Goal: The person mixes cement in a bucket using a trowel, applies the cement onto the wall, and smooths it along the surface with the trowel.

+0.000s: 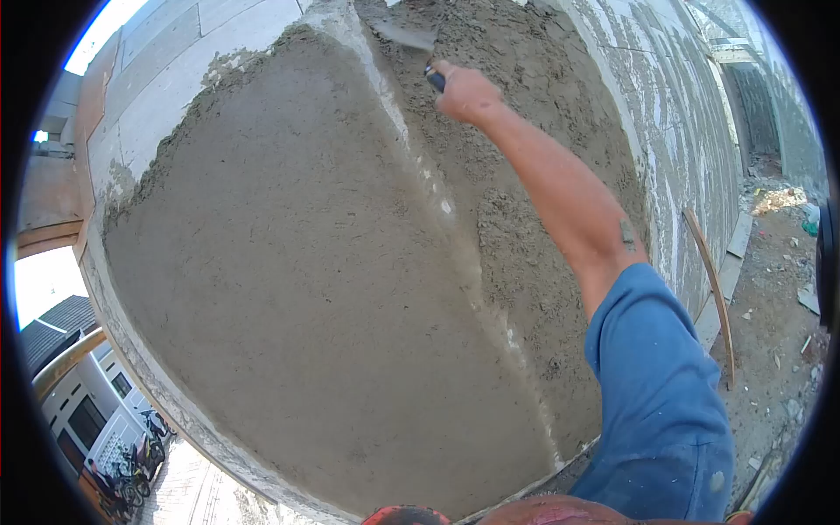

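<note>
My right hand (470, 94) is raised high against the wall, with its fingers wrapped round the dark handle of a trowel (408, 36). The trowel's blade is smeared by motion and lies over the rough wet mortar (525, 105) at the top. To the left spreads a broad, smoother patch of grey plaster (271, 262). A pale strip (433, 184) runs down between the two areas. Mortar is stuck to my right forearm near the elbow. I cannot see my left hand.
Bare light blocks (166, 79) border the plaster at upper left. A curved wooden strip (713, 293) leans at the right, above rubble-strewn ground (779, 289). Motorbikes (140, 464) stand below on the left. A red and black object (407, 515) shows at the bottom edge.
</note>
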{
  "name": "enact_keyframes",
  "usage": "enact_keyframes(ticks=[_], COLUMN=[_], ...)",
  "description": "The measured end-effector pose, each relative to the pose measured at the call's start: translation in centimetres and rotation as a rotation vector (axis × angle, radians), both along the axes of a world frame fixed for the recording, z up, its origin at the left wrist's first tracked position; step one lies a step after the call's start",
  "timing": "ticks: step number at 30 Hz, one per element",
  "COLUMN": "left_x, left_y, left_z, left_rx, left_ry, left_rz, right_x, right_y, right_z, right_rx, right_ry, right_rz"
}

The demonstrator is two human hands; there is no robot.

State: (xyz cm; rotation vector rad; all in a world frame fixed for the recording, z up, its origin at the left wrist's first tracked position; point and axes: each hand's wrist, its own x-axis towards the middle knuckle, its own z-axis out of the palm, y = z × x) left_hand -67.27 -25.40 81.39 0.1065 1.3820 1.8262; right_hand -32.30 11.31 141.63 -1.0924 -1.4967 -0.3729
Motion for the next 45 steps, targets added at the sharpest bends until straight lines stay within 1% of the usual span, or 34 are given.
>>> enact_keyframes(ticks=[1, 2, 3, 4, 5, 7, 8, 9, 10, 11, 12, 13, 15, 16, 17, 18, 21, 22, 25, 26, 29, 32, 35, 36, 38, 39, 41, 42, 44, 45], left_x=[0.0, 0.2, 0.2, 0.0, -0.1, -0.1, -1.7, 0.7, 0.7, 1.4, 1.7, 3.2, 3.4, 5.2, 5.8, 6.0, 5.5, 5.1, 4.1, 3.6, 2.3, 2.3, 3.3, 3.0, 2.7, 2.7, 2.8, 2.7, 2.1, 2.0], left_y=[-0.3, -0.3, -0.4, -0.5, -0.3, -0.2, 0.6, 0.5, 0.6, 0.9, 1.0, 0.9, 1.3, 1.0, 1.3, 1.1, 0.2, -0.2, -1.0, -1.2, -2.4, -3.8, -4.2, -4.0, -4.1, -4.1, -4.2, -4.6, -4.5, -4.5], left_z=[-0.2, -0.4, -0.7, -1.2, -1.4, -2.2, -5.0, -1.3, -1.0, -0.7, -0.7, 0.7, -0.6, 0.9, 1.1, 1.0, 0.5, 0.2, -1.1, -1.6, -3.1, -4.5, -3.7, -3.6, -3.7, -3.8, -4.1, -4.2, -4.0, -3.6], left_rx=[0.008, 0.025, 0.044, 0.072, 0.106, 0.16, 0.17, 0.117, 0.007, 0.097, 0.083, 0.157, 0.308, 0.275, 0.287, 0.291, 0.306, 0.306, 0.303, 0.295, 0.189, 0.189, 0.185, 0.189, 0.188, 0.217, 0.272, 0.231, 0.17, 0.169], left_ry=[0.01, 0.016, 0.024, 0.042, 0.062, 0.09, 0.099, 0.052, 0.037, -0.02, 0.015, 0.092, 0.214, 0.227, 0.265, 0.293, 0.357, 0.376, 0.414, 0.418, 0.343, 0.335, 0.58, 0.515, 0.372, 0.41, 0.484, 0.494, 0.519, 0.579], left_rz=[0.007, 0.009, 0.013, 0.022, 0.031, 0.035, -0.016, -0.044, -0.11, -0.139, -0.182, -0.201, -0.321, -0.3, -0.311, -0.318, -0.308, -0.303, -0.263, -0.247, -0.22, -0.238, -0.272, -0.267, -0.243, -0.236, -0.217, -0.229, -0.246, -0.269], right_x=[-4.6, -7.9, -10.4, -11.4, -12.7, -12.1, -11.7, -11.2, -10.8, -11.1, -11.3, -11.9, -14.0, -14.6, -15.1, -15.6, -15.7, -15.9, -16.9, -16.9, -17.4, -17.5, -18.2, -17.8, -17.6, -17.6, -17.8, -18.0, -18.0, -17.8], right_y=[-1.2, -3.9, -5.8, -8.7, -9.5, -13.8, -15.2, -15.8, -17.1, -17.5, -18.2, -18.4, -19.5, -21.7, -24.0, -25.5, -27.0, -26.0, -22.9, -24.5, -26.0, -25.4, -27.4, -29.0, -30.1, -30.3, -28.6, -27.7, -25.1, -24.4], right_z=[-5.6, -12.2, -19.0, -25.2, -32.3, -40.5, -43.7, -46.1, -47.2, -49.1, -48.9, -49.5, -51.1, -53.0, -54.4, -54.6, -53.4, -54.0, -54.8, -56.1, -58.0, -55.6, -57.9, -58.4, -57.2, -56.7, -56.1, -56.0, -56.1, -56.1], right_rx=[-0.069, -0.151, -0.199, -0.361, -0.286, -0.627, -0.669, -0.704, -0.772, -0.755, -0.862, -0.804, -0.736, -0.676, -0.601, -0.515, -0.497, -0.497, -0.849, -0.783, -0.91, -1.019, -0.828, -0.768, -0.721, -0.706, -0.629, -0.593, -0.81, -0.917], right_ry=[-0.129, -0.145, -0.099, -0.064, -0.021, -0.204, -0.405, -0.618, -0.732, -0.839, -0.967, -1.047, -1.123, -1.122, -1.115, -1.105, -1.3, -1.142, -1.026, -1.011, -1.171, -1.119, -1.045, -1.093, -1.193, -1.24, -1.096, -1.023, -1.136, -1.193], right_rz=[0.165, 0.382, 0.624, 0.78, 0.928, 0.901, 0.809, 0.738, 0.692, 0.633, 0.623, 0.586, 0.447, 0.516, 0.57, 0.609, 0.678, 0.625, 0.529, 0.487, 0.509, 0.521, 0.508, 0.556, 0.625, 0.664, 0.575, 0.535, 0.471, 0.436])
